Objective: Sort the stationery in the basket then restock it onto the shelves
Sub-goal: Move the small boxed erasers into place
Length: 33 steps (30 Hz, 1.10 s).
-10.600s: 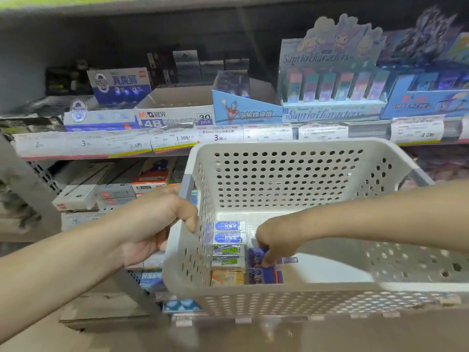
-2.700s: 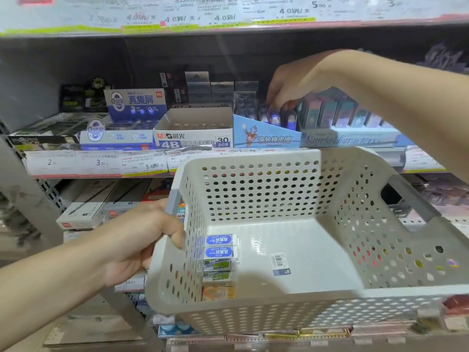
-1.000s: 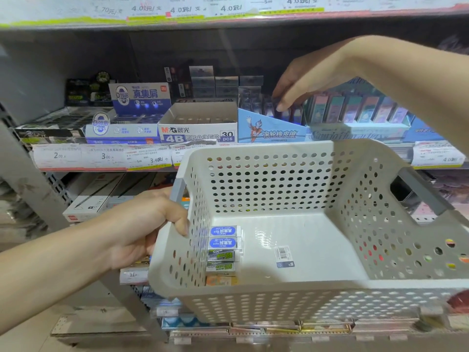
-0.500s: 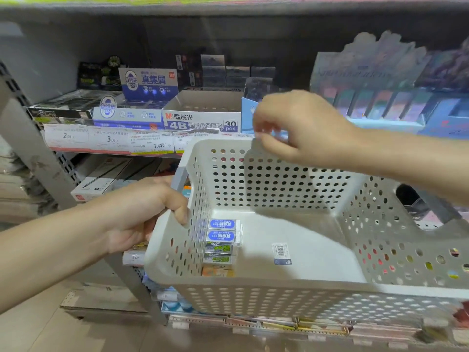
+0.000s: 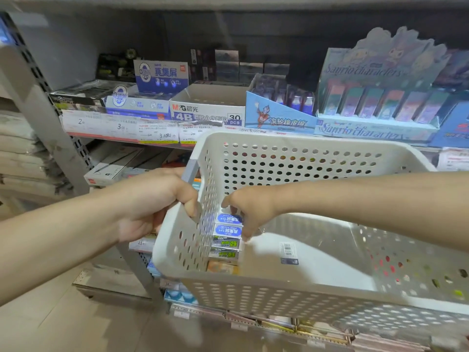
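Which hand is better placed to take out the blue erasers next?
The right hand: it is already inside the basket, fingers at the blue erasers. The left hand grips the basket's side handle.

Paper price tags (image 5: 121, 125) line the rail beside a slotted grey upright (image 5: 38, 80).

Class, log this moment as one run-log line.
left hand: holds basket rim | right hand: reaching blue erasers | grip: not yet closed
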Each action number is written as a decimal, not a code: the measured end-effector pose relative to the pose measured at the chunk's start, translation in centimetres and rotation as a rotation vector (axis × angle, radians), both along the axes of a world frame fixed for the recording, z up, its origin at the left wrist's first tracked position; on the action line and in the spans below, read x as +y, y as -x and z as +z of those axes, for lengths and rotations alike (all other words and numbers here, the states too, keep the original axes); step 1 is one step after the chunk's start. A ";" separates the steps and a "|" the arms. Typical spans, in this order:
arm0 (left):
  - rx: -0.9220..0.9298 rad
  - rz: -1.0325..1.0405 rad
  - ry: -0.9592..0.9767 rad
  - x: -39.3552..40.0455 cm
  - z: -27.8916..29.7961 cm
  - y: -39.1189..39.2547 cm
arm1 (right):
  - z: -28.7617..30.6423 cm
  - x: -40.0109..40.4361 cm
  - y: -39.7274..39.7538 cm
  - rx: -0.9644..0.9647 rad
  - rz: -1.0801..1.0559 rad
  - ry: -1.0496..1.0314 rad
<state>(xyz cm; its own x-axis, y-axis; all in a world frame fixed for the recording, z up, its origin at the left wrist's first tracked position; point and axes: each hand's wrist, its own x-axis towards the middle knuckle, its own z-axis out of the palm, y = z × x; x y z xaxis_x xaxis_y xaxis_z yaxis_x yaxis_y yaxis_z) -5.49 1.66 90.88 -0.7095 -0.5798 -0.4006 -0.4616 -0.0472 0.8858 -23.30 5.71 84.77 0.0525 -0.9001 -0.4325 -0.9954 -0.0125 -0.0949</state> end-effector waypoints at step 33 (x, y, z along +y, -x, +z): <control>-0.008 -0.196 0.049 -17.0 0.7 -15.6 | 0.8 -13.9 -15.3 0.205 -0.084 0.277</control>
